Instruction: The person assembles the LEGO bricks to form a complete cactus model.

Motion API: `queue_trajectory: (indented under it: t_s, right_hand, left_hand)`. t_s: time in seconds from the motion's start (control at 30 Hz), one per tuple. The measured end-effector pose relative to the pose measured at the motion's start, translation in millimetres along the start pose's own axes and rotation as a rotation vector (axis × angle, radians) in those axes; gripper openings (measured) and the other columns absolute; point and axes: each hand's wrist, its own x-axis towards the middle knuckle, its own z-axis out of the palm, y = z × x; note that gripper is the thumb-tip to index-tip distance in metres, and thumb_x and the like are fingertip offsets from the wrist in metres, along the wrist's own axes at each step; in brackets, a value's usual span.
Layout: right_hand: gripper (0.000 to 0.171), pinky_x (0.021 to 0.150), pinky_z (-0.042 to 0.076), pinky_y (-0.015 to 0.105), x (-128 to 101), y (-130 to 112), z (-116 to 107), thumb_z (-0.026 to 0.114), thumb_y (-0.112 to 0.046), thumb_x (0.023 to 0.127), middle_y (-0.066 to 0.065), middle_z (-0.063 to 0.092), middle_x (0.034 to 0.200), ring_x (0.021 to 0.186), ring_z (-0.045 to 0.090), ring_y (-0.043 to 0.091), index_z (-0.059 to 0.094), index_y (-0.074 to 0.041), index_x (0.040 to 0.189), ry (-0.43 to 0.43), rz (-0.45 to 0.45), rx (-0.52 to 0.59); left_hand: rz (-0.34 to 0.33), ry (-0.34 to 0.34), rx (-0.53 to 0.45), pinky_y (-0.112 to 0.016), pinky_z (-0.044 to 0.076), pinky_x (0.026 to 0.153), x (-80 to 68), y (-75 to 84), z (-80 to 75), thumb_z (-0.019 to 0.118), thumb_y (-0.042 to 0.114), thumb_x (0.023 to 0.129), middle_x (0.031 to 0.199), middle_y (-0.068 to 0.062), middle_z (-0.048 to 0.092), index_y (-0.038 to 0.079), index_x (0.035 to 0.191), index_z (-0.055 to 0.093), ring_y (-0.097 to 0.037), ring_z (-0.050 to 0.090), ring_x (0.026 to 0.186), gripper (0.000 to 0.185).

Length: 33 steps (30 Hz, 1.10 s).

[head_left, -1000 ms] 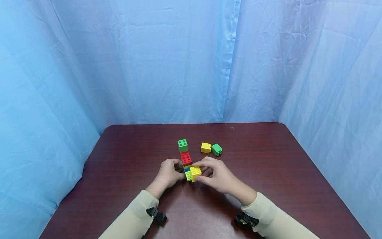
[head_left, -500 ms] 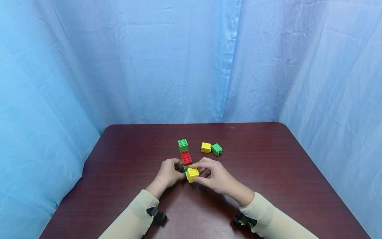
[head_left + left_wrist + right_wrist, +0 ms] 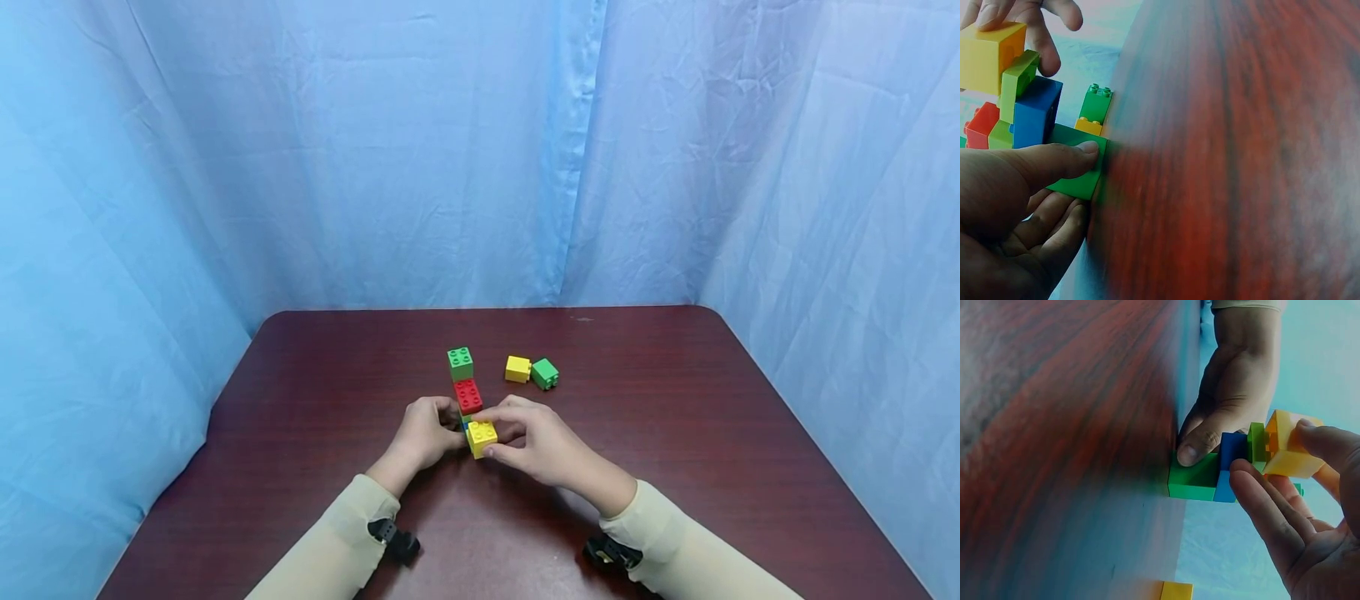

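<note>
My left hand [image 3: 423, 433] grips the green base brick [image 3: 1079, 185] of a toy-brick build, thumb on its side. Above that base sit a blue brick [image 3: 1035, 119] and a thin lime brick [image 3: 1013, 87]. With thumb and fingers, my right hand [image 3: 543, 440] pinches a yellow brick [image 3: 482, 438] on top of the lime one; whether it is fully seated I cannot tell. Farther back in the build come a red brick [image 3: 468, 397] and a green studded brick [image 3: 460, 364]. My left fingers are partly hidden behind the bricks in the head view.
Beyond my right hand, a loose yellow brick [image 3: 517, 369] and a loose green brick [image 3: 544, 374] lie on their sides, end to end. The dark red-brown table [image 3: 675, 417] is bounded by blue curtains [image 3: 405, 167] at the back and sides.
My right hand has moved slightly left with the yellow brick, which now covers the lime brick in the head view. My left hand keeps its grip and place.
</note>
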Motion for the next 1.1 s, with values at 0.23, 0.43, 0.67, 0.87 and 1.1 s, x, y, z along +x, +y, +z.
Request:
queue_trajectory:
  t_s: [0.23,0.43,0.67,0.87,1.1]
  right_hand:
    - [0.043,0.072,0.054,0.023,-1.1,-0.2,-0.4,0.077,-0.022,0.084,-0.007,0.054,0.101,0.088,0.065,0.006,0.065,-0.026,0.125,0.014,-0.016,-0.011]
    - [0.041,0.072,0.054,0.022,-0.3,0.0,-1.3,0.076,-0.023,0.084,-0.008,0.054,0.101,0.088,0.062,0.006,0.067,-0.022,0.124,0.012,-0.028,-0.053]
    - [0.042,0.072,0.054,0.023,-0.4,-1.3,-1.4,0.077,-0.021,0.084,-0.008,0.054,0.101,0.088,0.063,0.006,0.067,-0.021,0.124,0.000,-0.013,-0.036]
    - [0.042,0.072,0.054,0.023,-0.7,-0.6,-0.8,0.077,-0.021,0.083,-0.007,0.054,0.102,0.088,0.063,0.007,0.067,-0.019,0.124,-0.002,-0.016,-0.015]
    - [0.045,0.073,0.054,0.022,-0.9,1.1,0.7,0.077,-0.020,0.084,-0.008,0.054,0.107,0.090,0.065,0.006,0.064,-0.021,0.127,-0.015,0.022,-0.013]
  left_hand:
    - [0.017,0.002,0.002,-0.031,0.052,0.068,1.2,1.3,-0.3,0.088,0.018,0.069,0.081,0.008,0.068,0.019,0.089,0.071,-0.011,0.063,0.077,0.026]
    - [0.012,0.002,0.001,-0.030,0.052,0.068,0.7,1.4,-0.4,0.088,0.018,0.068,0.079,0.011,0.067,0.019,0.088,0.071,-0.009,0.063,0.076,0.027]
    - [0.022,0.006,0.003,-0.030,0.052,0.069,0.6,-0.2,-0.4,0.089,0.018,0.067,0.079,0.011,0.067,0.019,0.089,0.071,-0.009,0.063,0.076,0.028]
    - [0.021,0.007,0.012,-0.031,0.052,0.069,-0.1,0.7,-1.0,0.089,0.019,0.067,0.079,0.010,0.067,0.019,0.089,0.071,-0.010,0.062,0.076,0.028]
    - [0.001,-0.004,0.014,-0.031,0.052,0.069,-1.1,1.9,-1.0,0.088,0.020,0.069,0.081,0.010,0.068,0.020,0.090,0.072,-0.010,0.063,0.077,0.027]
